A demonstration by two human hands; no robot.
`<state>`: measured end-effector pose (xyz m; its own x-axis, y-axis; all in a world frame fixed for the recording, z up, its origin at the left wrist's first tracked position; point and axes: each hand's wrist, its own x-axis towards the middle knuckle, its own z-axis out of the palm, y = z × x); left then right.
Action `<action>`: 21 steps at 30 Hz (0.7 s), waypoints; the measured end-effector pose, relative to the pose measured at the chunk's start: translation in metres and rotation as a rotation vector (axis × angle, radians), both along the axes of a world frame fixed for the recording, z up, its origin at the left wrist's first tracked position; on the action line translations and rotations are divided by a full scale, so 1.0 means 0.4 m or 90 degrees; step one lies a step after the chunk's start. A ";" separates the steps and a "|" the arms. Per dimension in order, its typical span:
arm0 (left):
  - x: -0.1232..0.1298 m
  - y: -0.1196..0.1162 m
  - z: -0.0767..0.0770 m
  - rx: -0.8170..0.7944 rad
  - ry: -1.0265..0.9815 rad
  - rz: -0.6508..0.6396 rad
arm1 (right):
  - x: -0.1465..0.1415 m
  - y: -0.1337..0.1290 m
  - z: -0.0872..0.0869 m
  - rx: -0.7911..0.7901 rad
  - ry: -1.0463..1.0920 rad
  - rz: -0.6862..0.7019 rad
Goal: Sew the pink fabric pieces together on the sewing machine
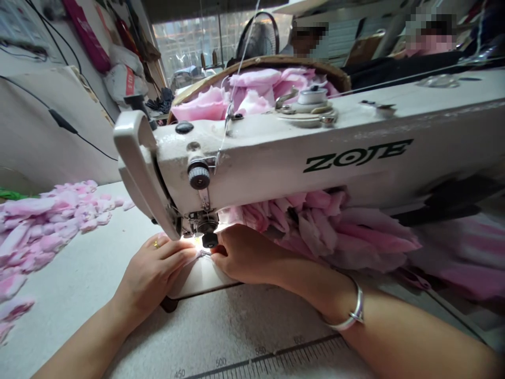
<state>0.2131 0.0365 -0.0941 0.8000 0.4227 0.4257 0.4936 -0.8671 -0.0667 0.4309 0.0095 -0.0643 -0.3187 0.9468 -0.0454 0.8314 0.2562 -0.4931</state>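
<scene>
A white sewing machine (268,163) marked ZOJE spans the view, its lamp lighting the needle area. My left hand (153,268), with a ring on one finger, lies left of the presser foot (205,252). Its fingers are pressed together at the tips over something too small and glared to make out. My right hand (246,252), curled closed, is just right of the needle, against gathered pink fabric (315,221) that runs behind it under the machine arm. A silver bangle (353,310) circles the right wrist. The fingertips and needle point are partly hidden.
Small pink and white fabric pieces (59,216) pile on the table's left. A round basket (252,64) of pink fabric stands behind the machine. A printed ruler (260,360) crosses the front edge. A fan (258,39) and two people are farther back.
</scene>
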 end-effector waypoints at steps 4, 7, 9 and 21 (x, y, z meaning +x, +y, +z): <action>-0.003 -0.015 -0.001 -0.013 0.050 0.015 | 0.007 -0.009 0.014 -0.028 -0.023 0.002; -0.003 -0.027 -0.003 -0.040 0.078 0.033 | 0.009 -0.012 0.022 -0.050 -0.020 0.000; -0.002 -0.034 -0.004 -0.057 0.085 0.042 | 0.007 -0.010 0.023 -0.052 -0.033 -0.006; 0.012 -0.050 -0.007 -0.096 0.080 0.084 | -0.009 0.003 0.008 -0.004 -0.079 -0.031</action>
